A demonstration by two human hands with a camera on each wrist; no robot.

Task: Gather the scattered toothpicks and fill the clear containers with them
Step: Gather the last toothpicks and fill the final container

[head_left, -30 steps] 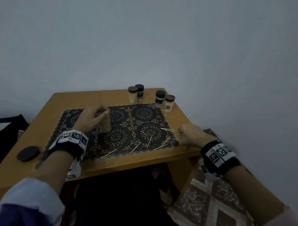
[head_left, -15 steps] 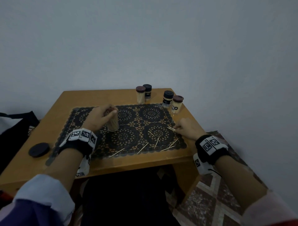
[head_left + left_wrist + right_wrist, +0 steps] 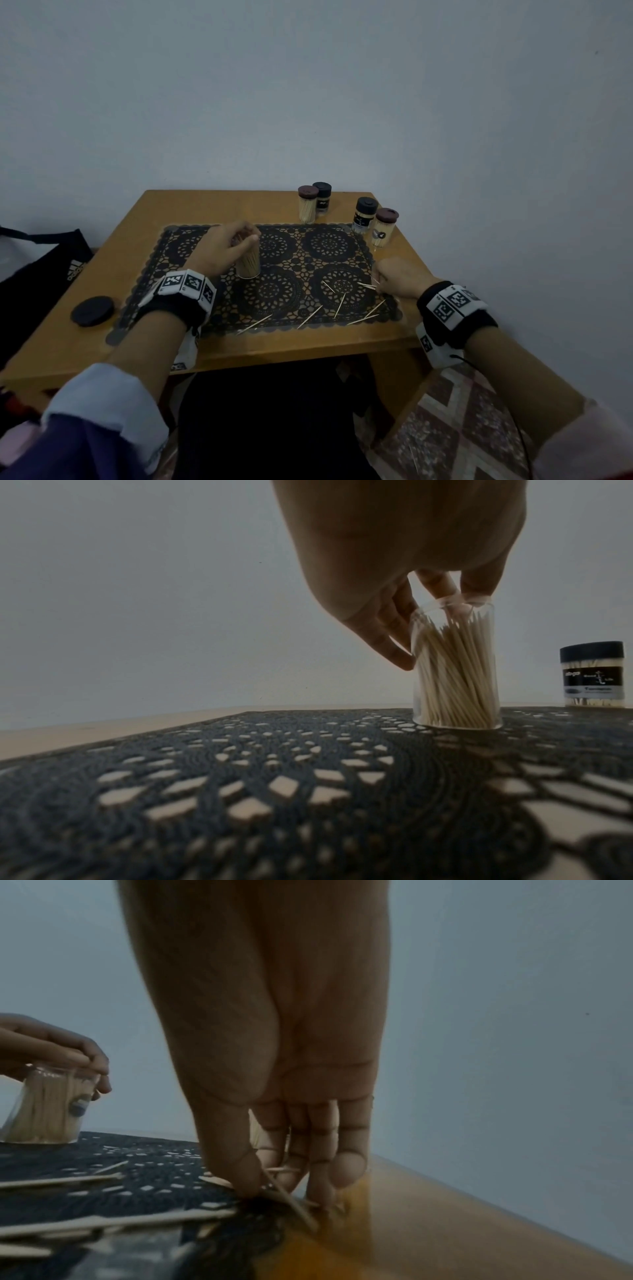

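My left hand (image 3: 239, 244) grips the rim of an open clear container (image 3: 248, 263) packed with toothpicks, standing upright on the black lace mat (image 3: 274, 298). The left wrist view shows the fingers (image 3: 397, 631) curled round the container's (image 3: 457, 674) top. My right hand (image 3: 380, 281) is down at the mat's right edge, thumb and fingertips pinching a few toothpicks (image 3: 291, 1202) against the surface. Several loose toothpicks (image 3: 339, 304) lie scattered on the mat's front right part, and they also show in the right wrist view (image 3: 103, 1223).
Four capped toothpick containers stand at the table's back right, two by two (image 3: 307, 205) (image 3: 365, 216). A black lid (image 3: 91, 311) lies on the wooden table (image 3: 144, 219) at the left. A black bag (image 3: 41, 263) sits left of the table. The wall is close behind.
My right hand moved from the table's front right edge forward to the toothpicks at the mat's right side and closed on some. The left hand kept its hold on the container.
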